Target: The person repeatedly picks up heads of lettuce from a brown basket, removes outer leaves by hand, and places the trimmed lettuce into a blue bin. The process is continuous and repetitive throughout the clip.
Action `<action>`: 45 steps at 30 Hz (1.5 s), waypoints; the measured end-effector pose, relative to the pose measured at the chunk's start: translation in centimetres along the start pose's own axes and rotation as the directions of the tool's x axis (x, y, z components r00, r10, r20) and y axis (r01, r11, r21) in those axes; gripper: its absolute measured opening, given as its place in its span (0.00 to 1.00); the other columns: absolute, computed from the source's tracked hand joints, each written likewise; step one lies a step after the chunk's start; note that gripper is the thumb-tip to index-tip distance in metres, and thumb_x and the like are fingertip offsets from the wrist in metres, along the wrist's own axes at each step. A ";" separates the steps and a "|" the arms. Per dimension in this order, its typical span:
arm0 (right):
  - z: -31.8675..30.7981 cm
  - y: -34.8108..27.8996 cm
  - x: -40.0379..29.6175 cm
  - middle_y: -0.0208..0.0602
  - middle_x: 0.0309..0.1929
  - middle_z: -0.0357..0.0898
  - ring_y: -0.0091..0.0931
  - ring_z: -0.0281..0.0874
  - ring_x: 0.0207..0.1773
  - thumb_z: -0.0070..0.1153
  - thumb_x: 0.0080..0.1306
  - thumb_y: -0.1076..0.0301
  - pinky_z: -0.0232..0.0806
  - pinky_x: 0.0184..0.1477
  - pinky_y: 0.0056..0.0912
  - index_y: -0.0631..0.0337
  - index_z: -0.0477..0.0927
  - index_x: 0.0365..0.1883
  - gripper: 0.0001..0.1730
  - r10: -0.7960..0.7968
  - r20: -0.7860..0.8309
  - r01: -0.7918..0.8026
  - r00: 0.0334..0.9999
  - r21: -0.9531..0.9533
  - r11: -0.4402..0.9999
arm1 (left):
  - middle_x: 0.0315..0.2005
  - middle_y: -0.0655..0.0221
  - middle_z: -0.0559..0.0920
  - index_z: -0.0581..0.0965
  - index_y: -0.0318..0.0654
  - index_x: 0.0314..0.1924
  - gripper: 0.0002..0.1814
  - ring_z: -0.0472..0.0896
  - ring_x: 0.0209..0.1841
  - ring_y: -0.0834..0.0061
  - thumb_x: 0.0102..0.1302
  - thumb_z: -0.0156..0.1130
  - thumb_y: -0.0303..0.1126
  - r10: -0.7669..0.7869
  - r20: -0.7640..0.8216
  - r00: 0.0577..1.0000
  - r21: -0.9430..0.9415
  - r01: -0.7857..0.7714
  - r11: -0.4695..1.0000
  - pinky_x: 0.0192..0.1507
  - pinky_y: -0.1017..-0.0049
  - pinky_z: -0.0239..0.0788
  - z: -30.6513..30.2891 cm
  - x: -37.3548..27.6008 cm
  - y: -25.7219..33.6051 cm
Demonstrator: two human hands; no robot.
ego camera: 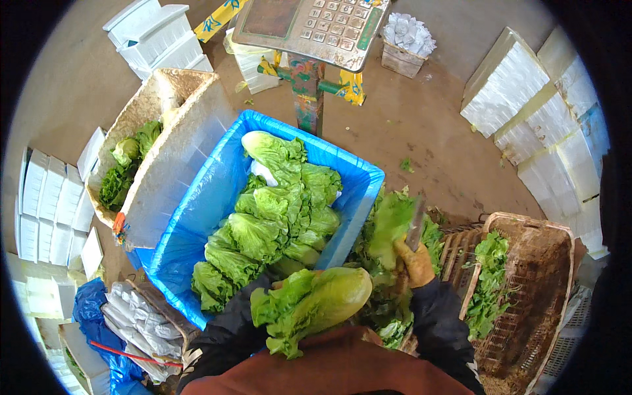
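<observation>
A romaine-type lettuce head [321, 303] lies across my front with its pale base to the right. My left hand [277, 285] is beneath it and almost wholly hidden by the leaves. My right hand [416, 261], in a soiled orange-brown glove, grips a knife [416, 222] with the blade pointing away from me. By that hand are a blurred green leaf [390, 222] and a heap of loose leaves [368, 247]. Beyond my left hand stands a box lined with blue plastic film [197, 222], holding several lettuce heads [269, 212] laid in overlapping rows.
A muddy platform scale with a keypad [326, 29] stands ahead. To the left are a foam box with lettuce [173, 182] and a crate of white paper bundles [143, 316]. At right is a brown plastic basket [533, 276] with leaves. Stacked foam boxes [508, 84] line both sides.
</observation>
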State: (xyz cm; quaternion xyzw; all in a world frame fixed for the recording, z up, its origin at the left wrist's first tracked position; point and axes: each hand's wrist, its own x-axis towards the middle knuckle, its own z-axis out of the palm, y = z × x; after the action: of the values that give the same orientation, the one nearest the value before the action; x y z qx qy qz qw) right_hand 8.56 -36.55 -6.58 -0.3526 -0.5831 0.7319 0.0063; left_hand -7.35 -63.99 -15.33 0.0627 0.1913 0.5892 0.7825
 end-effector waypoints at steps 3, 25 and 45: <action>-0.5 0.8 -0.5 0.25 0.31 0.78 0.18 0.70 0.25 0.60 0.72 0.62 0.65 0.27 0.25 0.59 0.78 0.56 0.17 -0.112 -0.080 0.083 0.991 -0.296 0.952 | 0.71 0.65 0.68 0.55 0.42 0.78 0.38 0.72 0.68 0.71 0.75 0.58 0.42 0.032 0.007 0.999 -0.068 -0.031 0.997 0.69 0.67 0.66 1.0 1.2 -0.2; -5.8 14.4 -12.3 0.48 0.48 0.84 0.35 0.81 0.49 0.56 0.72 0.66 0.71 0.52 0.38 0.58 0.75 0.66 0.24 -0.073 -0.444 -0.219 0.893 -0.570 0.792 | 0.67 0.48 0.71 0.63 0.34 0.72 0.36 0.71 0.66 0.53 0.73 0.61 0.45 0.799 0.246 -0.549 0.939 0.340 -0.056 0.70 0.58 0.61 -16.2 2.2 20.1; -47.1 42.3 -1.8 0.55 0.74 0.62 0.48 0.66 0.72 0.62 0.72 0.57 0.62 0.71 0.44 0.62 0.52 0.79 0.46 0.066 -0.695 0.193 0.716 0.287 0.938 | 0.69 0.52 0.70 0.70 0.35 0.70 0.32 0.62 0.74 0.56 0.65 0.64 0.29 0.573 0.445 0.688 0.669 0.169 -0.724 0.75 0.57 0.51 9.3 32.3 10.8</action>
State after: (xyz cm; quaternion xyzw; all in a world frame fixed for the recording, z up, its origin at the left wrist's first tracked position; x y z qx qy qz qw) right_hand 51.56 -10.86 -45.37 -0.5741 -0.4145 0.6339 0.3109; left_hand -6.05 -29.04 -10.55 0.6349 0.7156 0.2863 -0.0529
